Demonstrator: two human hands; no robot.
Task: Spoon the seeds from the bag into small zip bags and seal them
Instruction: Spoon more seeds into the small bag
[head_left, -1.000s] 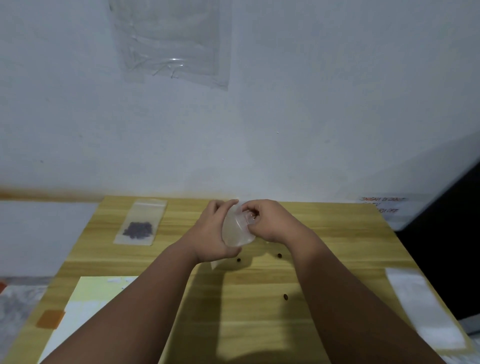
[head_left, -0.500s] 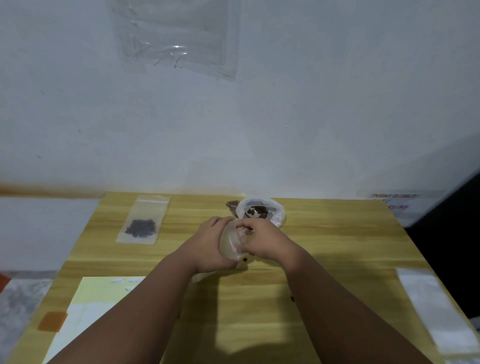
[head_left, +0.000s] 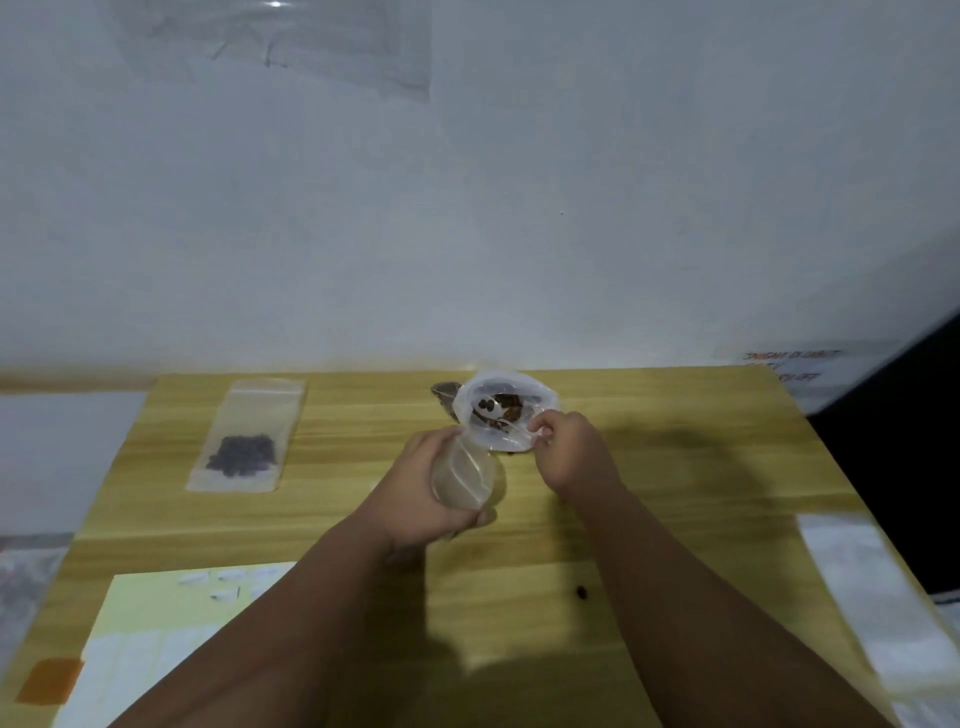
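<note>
Around the small zip bag (head_left: 462, 478) that my left hand (head_left: 415, 493) and right hand (head_left: 566, 457) hold, the seed bag (head_left: 519, 387) blocks at 12 o'clock. A filled zip bag (head_left: 241, 441) lies at 10, a paper sheet (head_left: 156, 623) at 7 and a plastic strip (head_left: 872, 597) at 4. I see free table (head_left: 701, 467) at 2.

right hand (head_left: 576, 460) | off small zip bag (head_left: 462, 475) | now pinching seed bag (head_left: 543, 397) rim

Dim, bluish cast — soft overall blur, arm shadows on table (head_left: 675, 467), edges smeared.
</note>
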